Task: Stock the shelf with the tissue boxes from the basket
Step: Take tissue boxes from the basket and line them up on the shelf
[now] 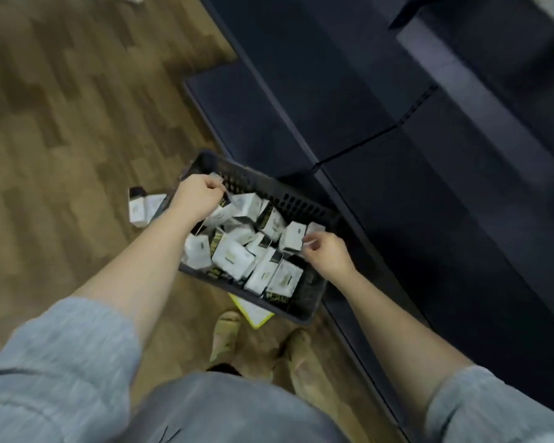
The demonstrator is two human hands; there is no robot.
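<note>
Wood-grain plank flooring lies beneath both hands; dark matte shelving, flat-decked and bare, runs beyond the right hand. Between the hands sits a dark perforated plastic basket heaped with small white-and-black cardboard tissue boxes. Left hand is curled, pinching a box corner at the basket's far rim. Right hand's fingers pinch a box edge. More boxes lie on the floor just outside the left hand.
</note>
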